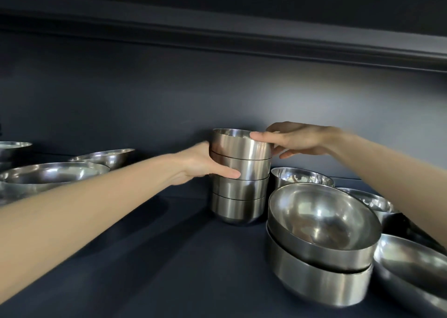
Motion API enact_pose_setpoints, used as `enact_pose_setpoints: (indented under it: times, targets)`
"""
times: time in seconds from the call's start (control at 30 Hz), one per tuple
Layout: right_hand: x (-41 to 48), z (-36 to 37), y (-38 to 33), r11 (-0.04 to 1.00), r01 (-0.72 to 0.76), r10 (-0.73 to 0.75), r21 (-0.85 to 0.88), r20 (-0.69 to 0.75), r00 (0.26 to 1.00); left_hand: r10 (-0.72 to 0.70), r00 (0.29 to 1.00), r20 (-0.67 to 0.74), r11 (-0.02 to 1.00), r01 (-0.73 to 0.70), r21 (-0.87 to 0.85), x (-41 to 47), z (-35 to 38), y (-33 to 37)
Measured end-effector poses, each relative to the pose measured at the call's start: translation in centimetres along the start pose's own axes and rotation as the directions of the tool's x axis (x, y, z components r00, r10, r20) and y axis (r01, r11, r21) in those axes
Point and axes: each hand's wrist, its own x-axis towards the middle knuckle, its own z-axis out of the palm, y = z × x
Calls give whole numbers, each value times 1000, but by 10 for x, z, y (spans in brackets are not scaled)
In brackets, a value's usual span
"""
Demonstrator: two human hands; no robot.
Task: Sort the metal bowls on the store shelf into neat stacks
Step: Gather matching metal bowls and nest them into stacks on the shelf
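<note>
Left hand (200, 165) grips the four-bowl stack (242, 189), right hand (297, 138) pinches its top rim; wider bowls (321, 221) lie unsorted.

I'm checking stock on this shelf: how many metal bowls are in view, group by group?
Tall stack: 4
Wide stack: 2
Loose bowls at right: 3
Loose bowls at left: 3
Total: 12
</note>
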Motion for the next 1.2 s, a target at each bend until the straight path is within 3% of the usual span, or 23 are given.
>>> enact_pose_setpoints:
  times: [0.23,0.43,0.9,1.2]
  targets:
    - [-1,11,2,996,36,-35,84,-16,999,25,994,-111,990,-40,-137,2,19,-30]
    - [0,11,1,998,26,-21,54,-94,995,38,982,-186,994,-56,-91,0,20,-36]
    - [-6,19,-4,989,58,-38,137,-146,989,69,973,-218,991,-93,-100,3,22,-35]
    - [-4,17,-4,985,51,-35,167,-101,994,93,969,-229,992,-111,-67,2,18,-32]
